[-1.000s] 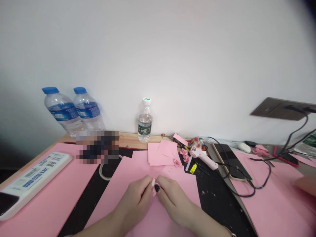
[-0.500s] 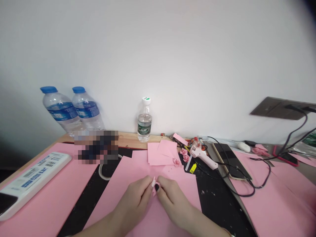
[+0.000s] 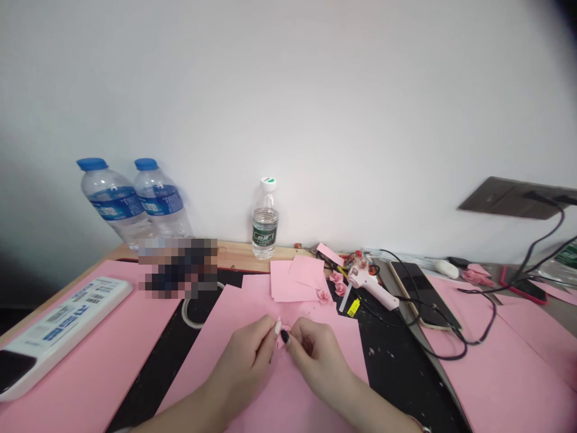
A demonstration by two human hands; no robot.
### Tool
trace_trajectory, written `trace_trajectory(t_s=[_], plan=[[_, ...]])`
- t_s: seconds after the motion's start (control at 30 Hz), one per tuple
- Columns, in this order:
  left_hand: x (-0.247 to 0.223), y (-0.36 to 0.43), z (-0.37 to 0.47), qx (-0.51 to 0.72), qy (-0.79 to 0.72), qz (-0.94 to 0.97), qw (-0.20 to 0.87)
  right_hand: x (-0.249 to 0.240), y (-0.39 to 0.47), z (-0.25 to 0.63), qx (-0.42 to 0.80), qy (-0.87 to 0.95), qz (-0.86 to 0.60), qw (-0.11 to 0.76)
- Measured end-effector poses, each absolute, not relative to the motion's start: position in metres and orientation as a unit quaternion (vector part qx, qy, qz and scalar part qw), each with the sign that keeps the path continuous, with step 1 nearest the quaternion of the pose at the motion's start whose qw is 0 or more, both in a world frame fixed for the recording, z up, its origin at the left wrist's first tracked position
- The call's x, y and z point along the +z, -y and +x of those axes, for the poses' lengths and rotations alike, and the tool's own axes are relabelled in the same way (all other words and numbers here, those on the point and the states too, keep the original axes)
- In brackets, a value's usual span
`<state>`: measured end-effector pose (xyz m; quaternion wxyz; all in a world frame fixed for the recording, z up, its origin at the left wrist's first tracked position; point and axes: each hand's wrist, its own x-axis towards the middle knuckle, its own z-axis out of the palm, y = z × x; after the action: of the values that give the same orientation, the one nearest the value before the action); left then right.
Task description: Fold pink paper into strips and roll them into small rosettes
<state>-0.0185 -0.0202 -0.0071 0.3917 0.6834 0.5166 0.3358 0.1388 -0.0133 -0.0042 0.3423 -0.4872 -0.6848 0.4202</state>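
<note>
Between my fingertips is a small folded pink paper piece [image 3: 280,344], mostly covered by the fingers. My left hand [image 3: 250,349] pinches it from the left, a pale thumbnail on top. From the right, my right hand [image 3: 316,352] pinches it too, its dark-nailed thumb pressed against the paper. Both hands are over a large pink paper sheet [image 3: 211,361]. Beyond them lie square pink papers [image 3: 293,282] and several small pink paper roses [image 3: 323,296]. A pale pink glue gun [image 3: 372,287] rests to the right of the roses.
A clear water bottle [image 3: 265,225] stands by the wall, and two blue-capped bottles [image 3: 160,201] lean at the left. A white box [image 3: 67,331] lies left, near a tape roll [image 3: 187,316]. On the right are a phone [image 3: 424,294], black cables [image 3: 460,346] and more pink sheets [image 3: 500,373].
My right hand has shifted slightly right and its fingers have curled more. The thumbs have moved a little on the folded paper. The whole view has drifted slightly.
</note>
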Motion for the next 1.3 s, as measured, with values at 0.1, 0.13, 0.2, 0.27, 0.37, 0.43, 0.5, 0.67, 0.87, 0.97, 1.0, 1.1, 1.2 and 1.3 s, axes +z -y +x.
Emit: trace_trajectory(t_s=[0.1,0.13,0.2,0.27,0.37,0.43,0.5,0.67,0.87,0.97,1.0,1.1,1.2,1.3], plan=[[-0.010,0.019,-0.019,0.319,-0.518,0.697,0.380,-0.004,0.015,0.138,0.418,0.686,-0.481,0.353],[-0.011,0.019,-0.020,0.316,-0.516,0.701,0.378,-0.004,0.015,0.138,0.414,0.689,-0.479,0.353],[-0.012,0.019,-0.020,0.309,-0.511,0.708,0.377,-0.004,0.016,0.138,0.409,0.696,-0.474,0.351],[-0.012,0.019,-0.020,0.306,-0.508,0.711,0.378,-0.004,0.016,0.139,0.405,0.702,-0.467,0.354],[-0.009,0.019,-0.020,0.308,-0.505,0.707,0.387,-0.004,0.016,0.141,0.410,0.707,-0.448,0.363],[-0.006,0.019,-0.020,0.316,-0.498,0.704,0.396,-0.003,0.015,0.142,0.421,0.706,-0.436,0.367],[-0.005,0.019,-0.020,0.325,-0.491,0.702,0.401,-0.003,0.015,0.142,0.437,0.699,-0.430,0.368],[-0.009,0.019,-0.021,0.340,-0.484,0.700,0.400,-0.006,0.012,0.139,0.475,0.640,-0.454,0.399],[-0.012,0.017,-0.021,0.332,-0.490,0.704,0.392,-0.011,0.011,0.138,0.507,0.606,-0.442,0.425],[-0.012,0.015,-0.022,0.322,-0.495,0.713,0.378,-0.009,0.012,0.141,0.462,0.661,-0.450,0.384],[-0.012,0.015,-0.022,0.319,-0.496,0.717,0.372,-0.008,0.012,0.142,0.445,0.680,-0.448,0.373],[-0.012,0.014,-0.024,0.312,-0.487,0.733,0.358,-0.004,0.013,0.146,0.397,0.733,-0.437,0.339],[-0.012,0.014,-0.024,0.307,-0.479,0.744,0.351,-0.001,0.013,0.149,0.347,0.768,-0.435,0.318],[-0.010,0.015,-0.024,0.312,-0.468,0.748,0.352,0.001,0.013,0.150,0.310,0.786,-0.443,0.299]])
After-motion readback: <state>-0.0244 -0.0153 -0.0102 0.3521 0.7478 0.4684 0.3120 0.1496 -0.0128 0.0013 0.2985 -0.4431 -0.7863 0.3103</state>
